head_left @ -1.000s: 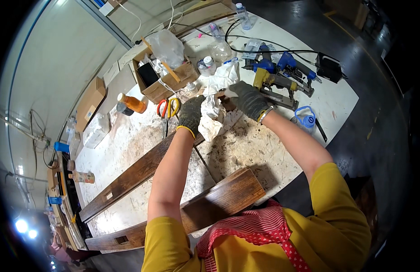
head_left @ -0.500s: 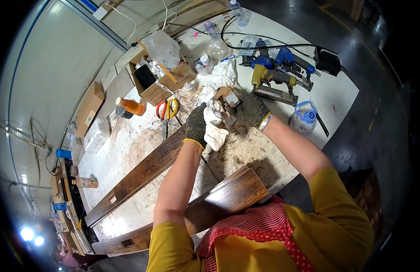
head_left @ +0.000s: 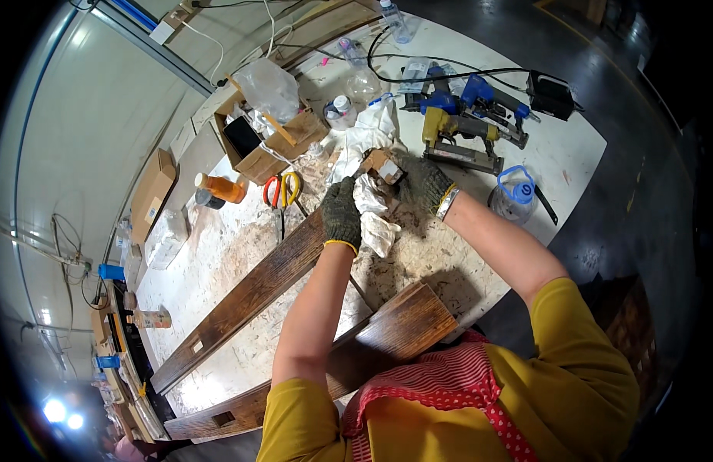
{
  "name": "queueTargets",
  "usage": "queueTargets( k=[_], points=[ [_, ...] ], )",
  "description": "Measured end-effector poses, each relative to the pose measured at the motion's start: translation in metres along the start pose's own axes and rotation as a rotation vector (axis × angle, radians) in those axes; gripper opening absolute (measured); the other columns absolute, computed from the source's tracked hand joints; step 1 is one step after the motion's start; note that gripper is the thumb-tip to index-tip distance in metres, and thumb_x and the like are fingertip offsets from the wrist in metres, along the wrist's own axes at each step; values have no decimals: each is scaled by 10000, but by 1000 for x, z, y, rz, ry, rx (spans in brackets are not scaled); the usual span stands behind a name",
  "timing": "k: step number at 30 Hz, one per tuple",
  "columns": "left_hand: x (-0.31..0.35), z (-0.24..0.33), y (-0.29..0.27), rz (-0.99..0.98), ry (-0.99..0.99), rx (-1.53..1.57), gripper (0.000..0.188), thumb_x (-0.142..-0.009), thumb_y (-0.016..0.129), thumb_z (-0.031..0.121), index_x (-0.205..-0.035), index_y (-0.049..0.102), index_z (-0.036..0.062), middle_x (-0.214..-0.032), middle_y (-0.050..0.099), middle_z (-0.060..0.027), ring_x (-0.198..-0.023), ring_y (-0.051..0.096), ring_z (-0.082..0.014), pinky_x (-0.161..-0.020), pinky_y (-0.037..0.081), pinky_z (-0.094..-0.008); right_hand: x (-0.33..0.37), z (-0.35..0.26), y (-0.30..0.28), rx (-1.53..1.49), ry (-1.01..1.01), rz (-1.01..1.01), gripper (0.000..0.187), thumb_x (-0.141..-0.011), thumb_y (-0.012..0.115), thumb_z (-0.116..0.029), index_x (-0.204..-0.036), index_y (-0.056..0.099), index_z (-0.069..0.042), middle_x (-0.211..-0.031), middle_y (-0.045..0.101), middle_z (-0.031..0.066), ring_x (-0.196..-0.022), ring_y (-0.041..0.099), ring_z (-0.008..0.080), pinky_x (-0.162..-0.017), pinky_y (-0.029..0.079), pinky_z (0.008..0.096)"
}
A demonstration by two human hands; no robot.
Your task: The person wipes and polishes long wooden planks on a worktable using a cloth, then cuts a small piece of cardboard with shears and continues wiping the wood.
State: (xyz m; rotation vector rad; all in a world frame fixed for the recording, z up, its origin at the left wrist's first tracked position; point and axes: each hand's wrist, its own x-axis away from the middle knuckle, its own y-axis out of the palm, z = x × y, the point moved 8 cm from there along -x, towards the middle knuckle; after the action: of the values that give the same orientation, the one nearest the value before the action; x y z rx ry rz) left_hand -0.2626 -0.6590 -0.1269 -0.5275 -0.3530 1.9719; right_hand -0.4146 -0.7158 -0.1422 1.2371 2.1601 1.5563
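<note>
My left hand [head_left: 342,212], in a dark knit glove with a yellow cuff, is closed at the left edge of a crumpled white cloth [head_left: 378,219]. Its fingers seem to grip the cloth, though their tips are hidden. The gloved right hand [head_left: 425,185] is curled against a small brown block [head_left: 383,164] with a pale patch, just above the cloth. Below the left hand, a long dark wooden board [head_left: 245,296] runs down to the left. A second, wider dark board [head_left: 395,327] lies nearer my body, partly hidden by my left arm.
Red-and-yellow-handled scissors [head_left: 282,191] lie left of the hands. Behind stands an open cardboard box [head_left: 295,135] with a phone and a plastic bag. Nail guns [head_left: 464,138] and a clear jug [head_left: 515,196] are at the right. An orange bottle [head_left: 222,187] lies left.
My left hand has shifted slightly right, and the lower end of the cloth has moved right with it. The right hand, blurred before, now shows clearly beside the block.
</note>
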Motion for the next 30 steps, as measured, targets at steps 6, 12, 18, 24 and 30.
queueTargets(
  k=[6, 12, 18, 24, 30],
  points=[
    [10, -9, -14, -4, -231, 302, 291, -960, 525, 217, -1062, 643, -29, -957, 637, -82, -852, 534, -153, -771, 445, -303, -6, 10, 7, 31, 1, -1, 114, -935, 572, -197, -1022, 593, -126, -914, 651, 57, -755, 657, 187, -626, 590, 354],
    [11, 15, -8, 68, -363, 417, 297, -938, 588, 255, -912, 655, -32, -695, 542, -30, -614, 433, -118, -578, 403, -301, -4, 6, 5, 43, -13, -5, 75, -925, 584, -210, -978, 576, -157, -879, 640, 32, -712, 638, 163, -628, 584, 376],
    [-4, 31, -24, 103, -213, 295, 262, -937, 586, 237, -945, 679, -8, -687, 529, 4, -616, 417, -99, -561, 375, -277, 6, 0, 5, 9, 24, 65, 120, -972, 520, -195, -1039, 540, -98, -904, 615, 35, -658, 605, 151, -632, 588, 336],
    [9, 28, -14, 112, -280, 282, 313, -925, 608, 279, -872, 651, -27, -682, 551, -22, -622, 438, -119, -574, 393, -305, 1, 5, 12, 4, 43, -2, 58, -970, 502, -145, -1001, 531, -105, -801, 599, 31, -629, 587, 138, -623, 588, 338],
    [-9, 20, -24, 74, -182, -48, 346, -918, 565, 294, -870, 628, -43, -762, 627, -221, -685, 565, -350, -669, 440, -432, 43, 3, 8, -38, 103, 102, 174, -988, 510, -208, -1150, 564, -173, -958, 622, 39, -699, 601, 143, -667, 590, 337]
  ],
)
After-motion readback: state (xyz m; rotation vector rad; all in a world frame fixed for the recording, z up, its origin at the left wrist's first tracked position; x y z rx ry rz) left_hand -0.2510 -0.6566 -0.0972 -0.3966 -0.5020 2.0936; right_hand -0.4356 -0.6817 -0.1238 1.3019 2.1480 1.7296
